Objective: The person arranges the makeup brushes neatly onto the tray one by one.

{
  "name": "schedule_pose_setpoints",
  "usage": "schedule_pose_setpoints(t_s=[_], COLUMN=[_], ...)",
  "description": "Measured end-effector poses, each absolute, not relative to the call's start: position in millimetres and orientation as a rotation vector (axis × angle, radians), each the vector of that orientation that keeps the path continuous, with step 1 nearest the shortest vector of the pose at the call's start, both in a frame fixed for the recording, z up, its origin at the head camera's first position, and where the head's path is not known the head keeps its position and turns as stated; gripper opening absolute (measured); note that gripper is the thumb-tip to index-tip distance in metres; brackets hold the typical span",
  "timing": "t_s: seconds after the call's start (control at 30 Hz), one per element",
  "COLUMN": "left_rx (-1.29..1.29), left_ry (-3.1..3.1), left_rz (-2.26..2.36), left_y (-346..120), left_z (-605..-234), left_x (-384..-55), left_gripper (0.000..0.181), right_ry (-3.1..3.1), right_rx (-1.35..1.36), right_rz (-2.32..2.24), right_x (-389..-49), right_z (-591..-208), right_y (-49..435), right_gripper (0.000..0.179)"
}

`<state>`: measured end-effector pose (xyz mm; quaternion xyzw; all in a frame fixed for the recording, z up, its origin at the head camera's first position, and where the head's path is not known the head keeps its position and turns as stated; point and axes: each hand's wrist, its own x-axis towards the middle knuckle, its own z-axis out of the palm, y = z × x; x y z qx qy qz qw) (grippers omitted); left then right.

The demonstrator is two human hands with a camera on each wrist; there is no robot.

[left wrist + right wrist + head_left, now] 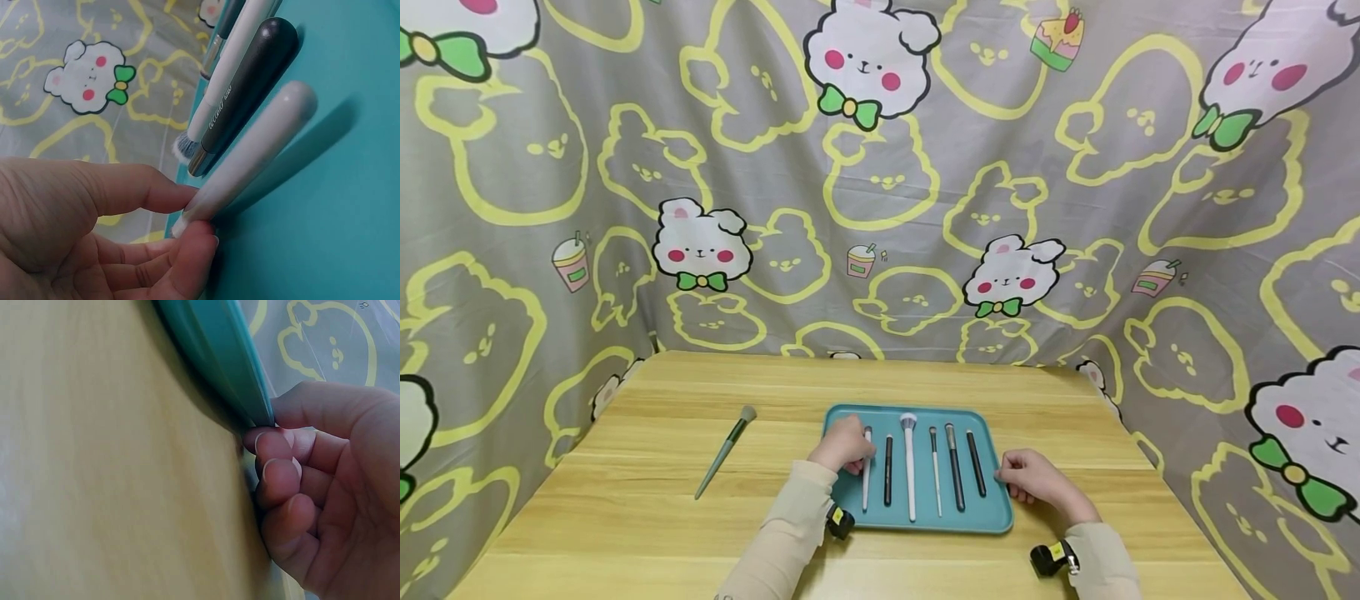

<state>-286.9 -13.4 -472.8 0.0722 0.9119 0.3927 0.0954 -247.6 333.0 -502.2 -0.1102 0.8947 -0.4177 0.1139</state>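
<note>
A teal tray (925,527) carries a row of makeup brushes. My left hand (844,446) reaches over the tray's left side and pinches a white-handled makeup brush (250,150) between thumb and fingers; its handle end casts a shadow on the tray in the left wrist view, and its head is hidden by the fingers there. Beside it lies a black-handled brush (888,471), then a large white brush (911,475) with fluffy bristles. At the tray's right edge, my right hand (1033,479) pinches the rim (259,394) between thumb and curled fingers.
Farther right on the tray lie a thin white brush (936,471) and two dark brushes, one of them a thicker one (955,471). A green brush (725,454) lies on the wooden table (625,517) to the left. A patterned curtain (887,250) encloses the back and sides.
</note>
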Motion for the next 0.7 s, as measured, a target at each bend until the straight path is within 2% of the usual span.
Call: schedule_pose_setpoints(t_s=[0.7], left_rx=[0.220], left_ry=[2.690], left_rz=[1.172], left_y=[-13.5], left_z=[-470.9], left_x=[-286.5], left_gripper=[0.034], right_ry=[2.618], right_rx=[-0.290], right_rz=[-1.236], right_x=[-247.7], right_z=[-501.7], right_y=[332.9], right_gripper=[0.026])
